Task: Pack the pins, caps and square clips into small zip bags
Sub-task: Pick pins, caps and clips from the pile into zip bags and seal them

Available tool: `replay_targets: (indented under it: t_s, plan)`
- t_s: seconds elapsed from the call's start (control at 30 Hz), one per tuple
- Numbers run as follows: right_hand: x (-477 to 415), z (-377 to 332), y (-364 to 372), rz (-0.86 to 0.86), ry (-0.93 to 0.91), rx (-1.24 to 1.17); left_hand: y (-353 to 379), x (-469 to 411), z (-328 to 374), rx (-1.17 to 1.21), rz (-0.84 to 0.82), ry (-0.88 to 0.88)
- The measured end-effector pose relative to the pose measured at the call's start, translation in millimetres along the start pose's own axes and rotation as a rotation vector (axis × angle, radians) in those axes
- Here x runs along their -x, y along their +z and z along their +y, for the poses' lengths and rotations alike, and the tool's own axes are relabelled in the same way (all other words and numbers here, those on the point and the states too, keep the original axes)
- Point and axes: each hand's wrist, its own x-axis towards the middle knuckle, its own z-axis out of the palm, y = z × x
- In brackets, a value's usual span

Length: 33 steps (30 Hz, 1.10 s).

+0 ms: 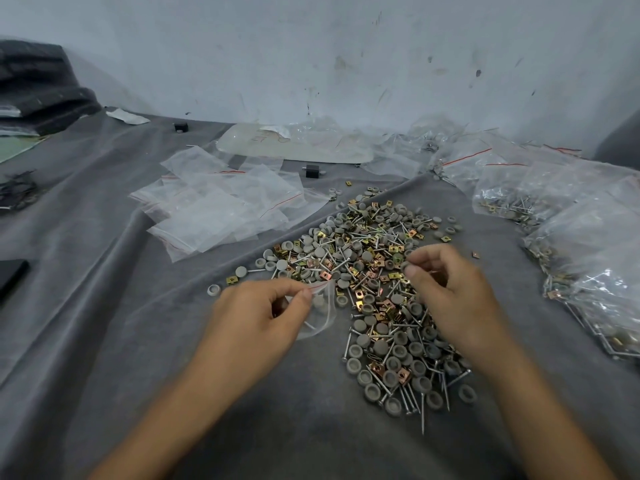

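- Head view: left grip (pixel 256 317) clamped on the mouth of a small zip bag (pixel 323 311), thumb and forefinger pinching its red-striped edge; grey caps (pixel 318 302) show inside.
- Right grip (pixel 453 299) curled, thumb and forefinger pinching a cap (pixel 404 267), to the right of the bag and apart from it.
- Pile (pixel 374 258) of pins (pixel 423 412), caps and square clips (pixel 401 375) lies on the grey surface (pixel 104 306) between, beyond and under the grips.
- Empty bags (pixel 221 209) lie beyond the left grip; filled bags (pixel 571 216) right of the right grip.
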Motion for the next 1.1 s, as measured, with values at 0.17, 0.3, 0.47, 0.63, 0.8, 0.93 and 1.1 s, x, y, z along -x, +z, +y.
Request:
replay_targets:
  t_s: [0.17, 0.3, 0.47, 0.63, 0.8, 0.93, 1.1]
  plan:
    - [30, -29, 25, -0.275, -0.066, -0.262, 1, 0, -1, 0.005, -0.019, 0.005]
    - [40, -37, 46, -0.303, -0.121, -0.249, 2, 0, -1, 0.028, -0.05, 0.006]
    - [45, -38, 55, -0.245, -0.092, -0.259, 3, 1, 0, 0.064, -0.09, -0.004]
    - [43, -37, 54, -0.222, -0.004, -0.464, 4, 1, 0, 0.064, -0.109, 0.007]
    - [40, -34, 53, -0.285, -0.015, -0.536, 4, -1, -3, 0.097, -0.089, -0.004]
    - [26, -28, 36, -0.187, 0.01, -0.605, 4, -3, -7, 0.115, -0.059, -0.042]
    - [21, -23, 29, -0.171, 0.051, -0.742, 7, -3, -6, 0.128, -0.073, -0.033]
